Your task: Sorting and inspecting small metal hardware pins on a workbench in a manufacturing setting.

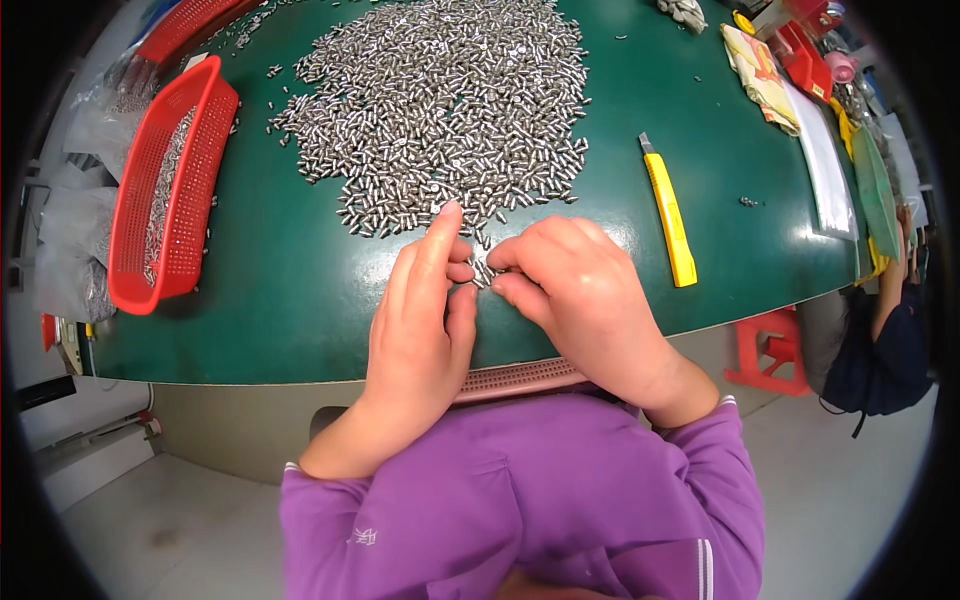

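A large heap of small shiny metal pins (450,110), short and rounded at one end, is spread over the green tabletop (290,290). At its near edge, a little cluster of pins (482,272) sits between my two hands. My left hand (420,310) has its index finger stretched toward the heap, while its thumb and other fingers curl against the cluster. From the other side, my right hand (590,285) pinches at the same pins with thumb and index finger. The fingers partly hide which pins each hand grips.
A red perforated basket (205,200) with more pins stands at left, beside clear plastic bags (85,215). A yellow utility knife (670,220) lies at right. Cloth, papers and red bins line the far right. A pink basket (520,378) is below the table edge; another person (880,340) is at right.
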The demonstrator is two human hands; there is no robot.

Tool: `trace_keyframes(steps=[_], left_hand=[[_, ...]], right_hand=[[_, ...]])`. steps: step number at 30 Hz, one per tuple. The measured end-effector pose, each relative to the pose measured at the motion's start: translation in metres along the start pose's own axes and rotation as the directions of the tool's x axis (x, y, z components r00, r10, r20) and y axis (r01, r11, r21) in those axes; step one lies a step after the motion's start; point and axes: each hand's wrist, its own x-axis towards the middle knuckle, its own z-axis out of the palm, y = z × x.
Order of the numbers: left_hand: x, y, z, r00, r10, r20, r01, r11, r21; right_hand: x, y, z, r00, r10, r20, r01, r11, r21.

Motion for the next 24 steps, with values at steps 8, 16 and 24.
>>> trace_keyframes(steps=[8, 16, 24], left_hand=[[0.000, -0.003, 0.001, 0.999, 0.032, -0.038, -0.029, 0.998, 0.063], [-0.004, -0.002, -0.004, 0.999, 0.024, 0.032, -0.026, 0.998, 0.059], [-0.004, 0.000, -0.008, 0.997, -0.026, 0.075, 0.025, 1.000, 0.016]], right_hand=[[0.001, 0.000, -0.003, 0.999, -0.025, 0.037, 0.023, 0.998, 0.055], [-0.003, -0.002, -0.003, 0.999, -0.001, 0.043, -0.002, 0.996, 0.084], [-0.003, -0.002, -0.002, 0.999, -0.003, 0.038, -0.001, 0.995, 0.100]])
